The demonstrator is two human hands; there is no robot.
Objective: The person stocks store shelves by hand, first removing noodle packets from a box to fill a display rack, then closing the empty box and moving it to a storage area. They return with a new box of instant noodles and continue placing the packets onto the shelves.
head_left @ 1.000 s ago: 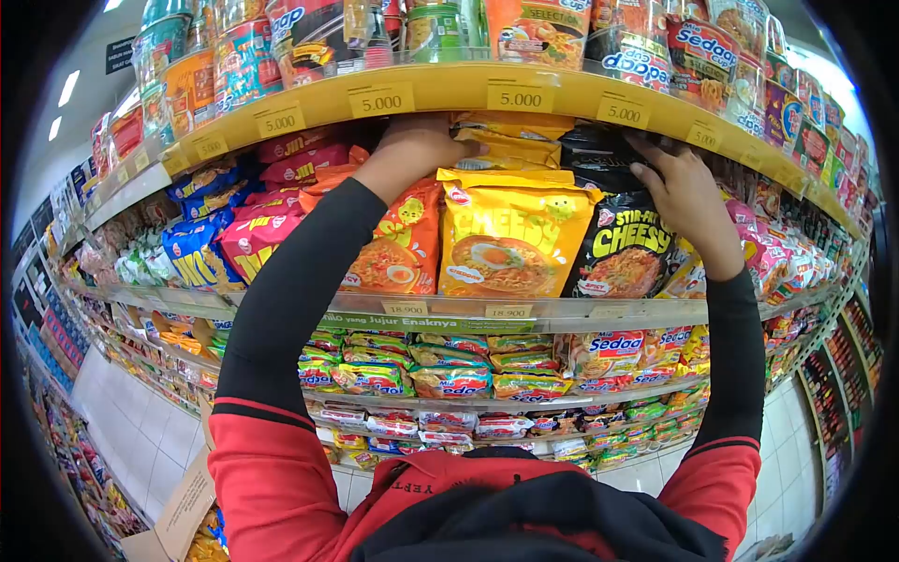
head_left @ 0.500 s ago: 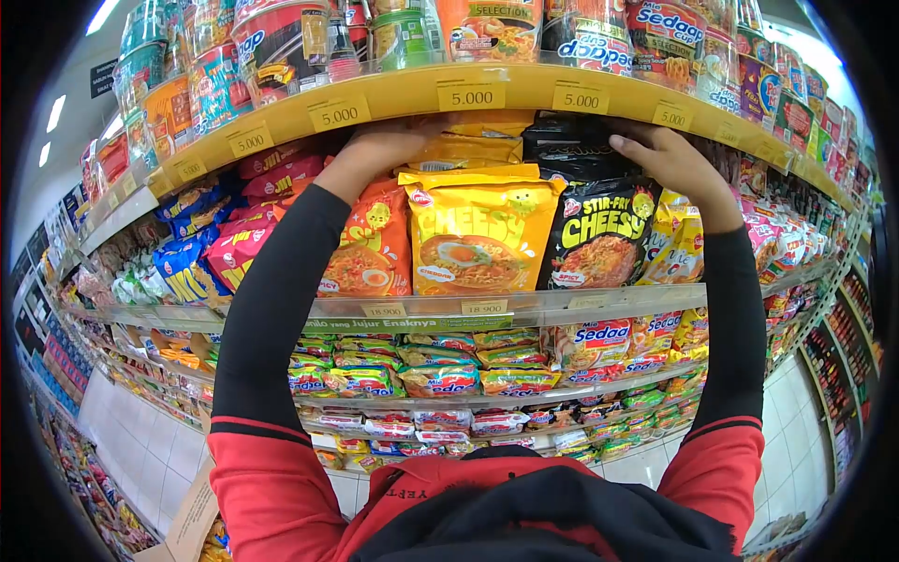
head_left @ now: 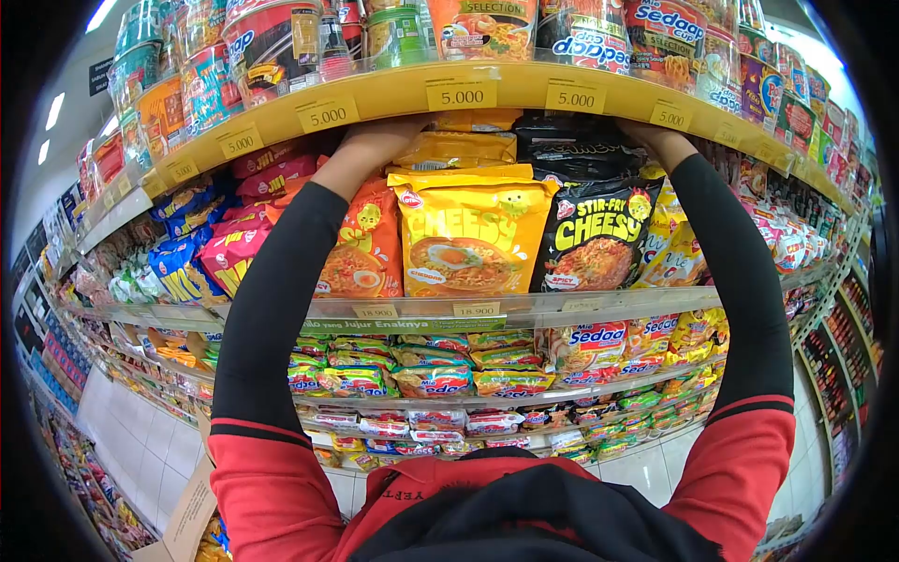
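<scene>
My left hand (head_left: 382, 142) reaches in beneath the yellow shelf edge, beside yellow noodle packs (head_left: 462, 150) lying behind the front row; its fingers are hidden. My right hand (head_left: 654, 139) is also under that edge, at the right of the black packs (head_left: 571, 140), with its fingers out of sight. Between my forearms stand an orange pack (head_left: 363, 245), a large yellow Cheesy pack (head_left: 473, 234) and a black Stir-Fry Cheesy pack (head_left: 597, 236), upright at the shelf front.
Above my hands runs the yellow shelf edge (head_left: 375, 101) with price tags and noodle cups on top. A clear shelf lip (head_left: 524, 304) crosses below the large packs. Lower shelves hold more noodle packs. An open cardboard box (head_left: 190, 510) is at the lower left.
My right hand has gone deeper under the shelf edge, and its fingers have gone out of view. My right elbow has swung outward. The view has shifted slightly.
</scene>
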